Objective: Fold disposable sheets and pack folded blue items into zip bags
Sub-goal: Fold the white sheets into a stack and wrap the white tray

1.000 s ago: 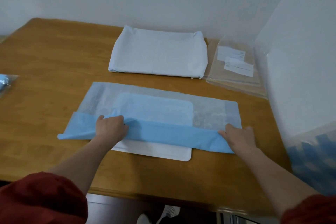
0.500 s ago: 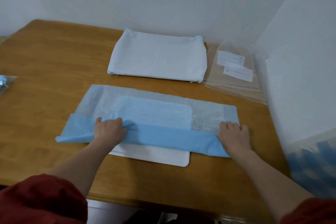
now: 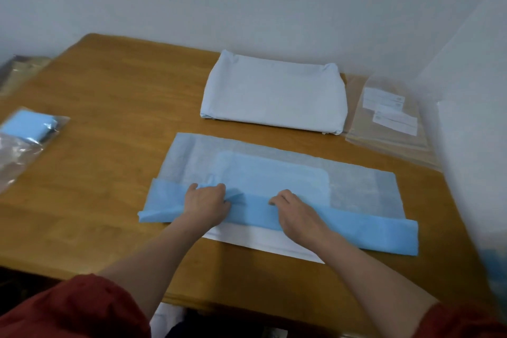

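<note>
The blue sheet [image 3: 288,170] is lying flat on the surface [image 3: 123,145] in front of you, its long side running left to right. Your left hand [image 3: 205,204] is gripping the folded strip [image 3: 370,233] at the near edge with curled fingers. Your right hand [image 3: 297,214] is lying on the strip close beside it, fingers bent, and I cannot tell if it is pinching. The long free end is stretching to the right, nearer your right hand.
</note>
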